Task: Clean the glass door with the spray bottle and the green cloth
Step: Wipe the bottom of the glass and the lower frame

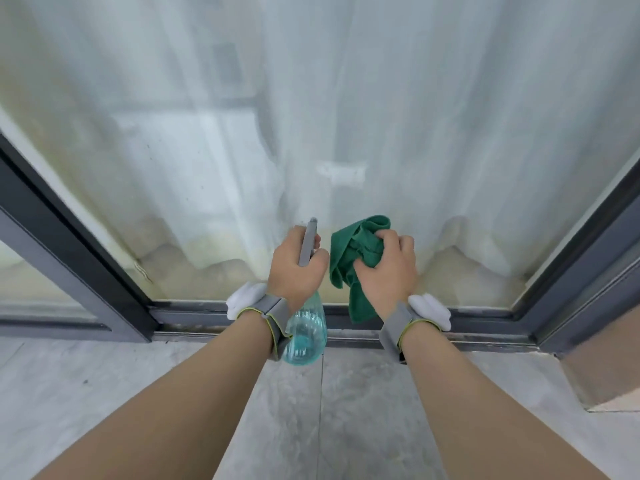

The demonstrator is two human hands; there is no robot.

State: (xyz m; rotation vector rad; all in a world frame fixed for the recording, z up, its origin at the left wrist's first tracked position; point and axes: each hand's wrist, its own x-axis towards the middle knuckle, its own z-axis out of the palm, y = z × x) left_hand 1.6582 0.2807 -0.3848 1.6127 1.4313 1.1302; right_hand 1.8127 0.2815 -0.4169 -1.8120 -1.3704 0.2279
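Note:
The glass door [214,140] fills the upper view, with a white curtain behind it and a dark grey frame around it. My left hand [294,268] grips the spray bottle [306,337] by its grey head, nozzle pointing at the glass; the clear bottle with blue liquid hangs below my wrist. My right hand [388,268] holds the bunched green cloth [356,258] just right of the bottle, a little short of the pane. One corner of the cloth dangles down past my wrist.
The dark door frame [86,258] runs diagonally at left and right, and a metal floor track [450,337] lies along the bottom. Grey floor tiles [311,427] spread under my arms. A brown wall corner [602,372] stands at the right.

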